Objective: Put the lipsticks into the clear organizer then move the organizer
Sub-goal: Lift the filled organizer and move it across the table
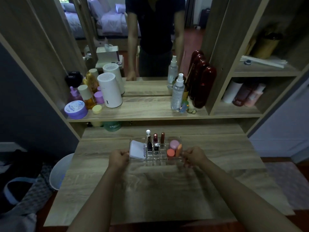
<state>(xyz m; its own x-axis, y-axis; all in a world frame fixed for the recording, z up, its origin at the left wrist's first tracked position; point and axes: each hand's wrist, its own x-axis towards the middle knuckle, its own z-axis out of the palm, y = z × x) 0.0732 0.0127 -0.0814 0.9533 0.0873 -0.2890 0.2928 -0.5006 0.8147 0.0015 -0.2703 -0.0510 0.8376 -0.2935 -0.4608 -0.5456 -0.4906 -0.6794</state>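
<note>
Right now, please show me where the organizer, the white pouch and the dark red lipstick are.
organizer [173,159]: head view, bare front wall near its right end.
white pouch [137,150]: head view, middle of its white face.
dark red lipstick [155,139]: head view, on its upright tube.

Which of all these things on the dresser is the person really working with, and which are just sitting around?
In use:
clear organizer
lipsticks standing in its slots
left hand and right hand, gripping its two ends

Just sitting around:
white cylinder device
spray bottle
purple tin
dark red bottle
shelf bottles
</note>
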